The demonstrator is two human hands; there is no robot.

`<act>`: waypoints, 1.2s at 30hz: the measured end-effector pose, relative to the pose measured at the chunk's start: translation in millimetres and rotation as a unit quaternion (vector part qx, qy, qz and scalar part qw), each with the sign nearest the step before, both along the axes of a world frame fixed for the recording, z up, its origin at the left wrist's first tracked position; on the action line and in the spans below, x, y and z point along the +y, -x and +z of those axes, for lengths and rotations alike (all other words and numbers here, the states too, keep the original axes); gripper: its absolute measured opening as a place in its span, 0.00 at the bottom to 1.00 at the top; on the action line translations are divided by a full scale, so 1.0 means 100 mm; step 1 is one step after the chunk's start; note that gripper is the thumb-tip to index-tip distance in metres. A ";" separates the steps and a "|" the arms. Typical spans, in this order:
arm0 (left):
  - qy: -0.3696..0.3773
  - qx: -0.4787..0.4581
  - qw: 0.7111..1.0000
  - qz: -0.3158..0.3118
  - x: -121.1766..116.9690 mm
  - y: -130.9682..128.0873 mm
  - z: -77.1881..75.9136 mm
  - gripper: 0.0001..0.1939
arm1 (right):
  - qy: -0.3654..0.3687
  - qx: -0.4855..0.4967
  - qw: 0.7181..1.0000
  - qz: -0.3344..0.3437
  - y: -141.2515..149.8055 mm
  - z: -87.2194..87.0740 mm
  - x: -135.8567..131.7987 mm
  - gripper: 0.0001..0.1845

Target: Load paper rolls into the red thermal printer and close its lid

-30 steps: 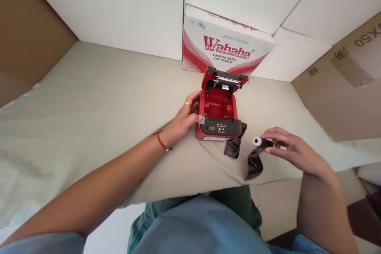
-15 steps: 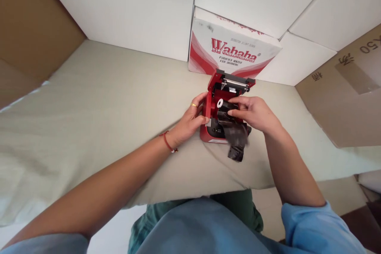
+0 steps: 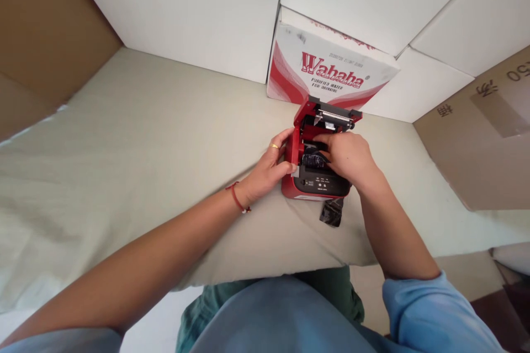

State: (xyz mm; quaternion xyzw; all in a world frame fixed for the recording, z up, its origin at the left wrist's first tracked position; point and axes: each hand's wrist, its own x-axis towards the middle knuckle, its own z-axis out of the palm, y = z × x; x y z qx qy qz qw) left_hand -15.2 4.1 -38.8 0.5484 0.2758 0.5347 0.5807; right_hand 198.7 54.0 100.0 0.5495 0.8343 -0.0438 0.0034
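Observation:
A red and black label printer (image 3: 318, 183) stands on the cloth with its lid (image 3: 329, 113) raised. My left hand (image 3: 271, 171) grips the printer's left side, thumb on the front corner and fingers along the outer wall. Inside the open bay, my right hand (image 3: 350, 157) is closed around a roll of shiny black film (image 3: 314, 161). The palm and fingers hide much of the roll. In front of the printer lies a dark crumpled strip of film (image 3: 332, 212); whether it joins the roll cannot be made out.
Behind the printer stands a white and red Wahaha water carton (image 3: 327, 66), against white boxes (image 3: 178, 16). Brown cardboard boxes border the left (image 3: 49, 49) and right (image 3: 492, 143). A pale cloth (image 3: 165, 138) covers the surface, its front edge close to my body.
My right hand has gone deeper into the bay with the film roll. The loose film that hung over the front panel is off it, baring the buttons. My left hand keeps its grip.

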 end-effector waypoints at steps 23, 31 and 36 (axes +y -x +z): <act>-0.389 0.260 0.829 0.308 -0.48 -0.06 0.24 0.31 | -0.111 0.260 0.935 0.214 -0.62 -0.46 -1.18 0.30; -0.493 0.310 0.764 0.277 -0.57 -0.18 0.33 0.21 | -0.127 0.342 0.918 0.155 -0.66 -0.33 -1.02 0.24; -0.508 0.307 0.754 0.281 -0.55 -0.18 0.34 0.18 | -0.109 0.474 0.874 -0.015 -0.69 -0.28 -0.20 0.31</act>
